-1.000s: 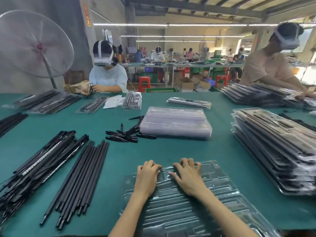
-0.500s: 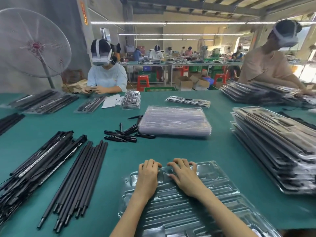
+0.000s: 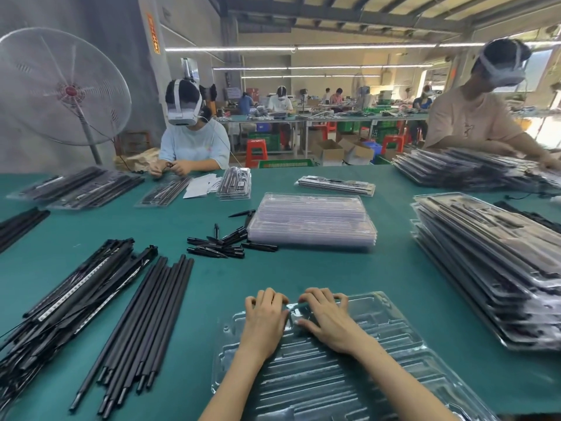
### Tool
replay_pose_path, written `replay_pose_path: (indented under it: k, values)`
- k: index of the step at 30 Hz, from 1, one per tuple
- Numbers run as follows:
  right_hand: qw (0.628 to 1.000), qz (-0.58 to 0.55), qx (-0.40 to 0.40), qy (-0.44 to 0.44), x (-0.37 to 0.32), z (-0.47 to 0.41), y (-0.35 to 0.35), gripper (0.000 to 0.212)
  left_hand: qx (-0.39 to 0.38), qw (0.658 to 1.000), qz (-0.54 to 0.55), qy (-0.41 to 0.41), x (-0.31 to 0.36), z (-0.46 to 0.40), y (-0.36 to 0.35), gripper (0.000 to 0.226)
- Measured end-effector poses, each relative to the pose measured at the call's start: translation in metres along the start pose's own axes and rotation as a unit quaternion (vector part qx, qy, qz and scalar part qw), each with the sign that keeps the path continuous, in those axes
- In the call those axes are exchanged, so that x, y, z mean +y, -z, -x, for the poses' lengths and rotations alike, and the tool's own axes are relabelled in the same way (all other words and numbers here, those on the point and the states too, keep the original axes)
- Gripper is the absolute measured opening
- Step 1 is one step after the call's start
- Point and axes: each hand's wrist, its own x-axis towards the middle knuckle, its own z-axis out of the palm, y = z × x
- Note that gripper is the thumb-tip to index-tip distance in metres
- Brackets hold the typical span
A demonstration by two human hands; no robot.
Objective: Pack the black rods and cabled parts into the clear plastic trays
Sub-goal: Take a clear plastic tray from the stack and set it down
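A clear plastic tray (image 3: 379,323) with moulded slots lies on the green table right in front of me, its slots unfilled. My left hand (image 3: 265,319) and my right hand (image 3: 328,322) lie side by side on its far left part, fingers curled over the far rim and thumbs on the plastic. A row of long black rods (image 3: 145,323) lies to the left of the tray. Further left is a heap of black cabled parts (image 3: 69,302).
Short black pieces (image 3: 221,244) lie scattered beside a stack of clear trays (image 3: 312,220) at mid-table. A tall stack of filled trays (image 3: 491,262) stands on the right. Two people work across the table, and a standing fan (image 3: 60,89) is at the back left.
Both hands stay on the far rim of the tray. Only the fingers shift a little, and my view has tilted slightly.
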Motion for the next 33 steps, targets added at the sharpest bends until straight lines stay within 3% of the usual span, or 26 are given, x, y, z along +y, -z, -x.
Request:
replay_pose_path:
  k: [7,11,18,25,29,33]
  values:
    - [0.999,0.011,-0.046,0.024,0.002,-0.012,0.014,0.058,-0.008,0.999,-0.05,-0.018,0.006,0.001,0.008,0.019]
    - [0.993,0.034,-0.111,0.017,-0.001,-0.026,0.03,0.058,-0.002,0.995,-0.099,-0.026,0.012,0.002,0.01,0.037]
    - [0.985,0.036,-0.17,-0.005,-0.008,-0.041,0.041,0.056,0.004,0.993,-0.115,-0.029,0.014,-0.001,0.007,0.026]
    - [0.989,0.067,-0.134,0.011,-0.015,-0.046,0.041,0.056,-0.178,0.983,-0.001,0.035,0.002,-0.034,0.011,0.021]
    - [0.994,0.021,-0.108,0.021,-0.01,-0.043,0.04,0.053,-0.29,0.935,0.176,0.109,-0.008,-0.062,0.027,0.02]
    - [0.995,-0.005,-0.098,0.025,-0.008,-0.04,0.047,0.056,-0.41,0.829,0.352,0.145,-0.014,-0.072,0.047,0.025]
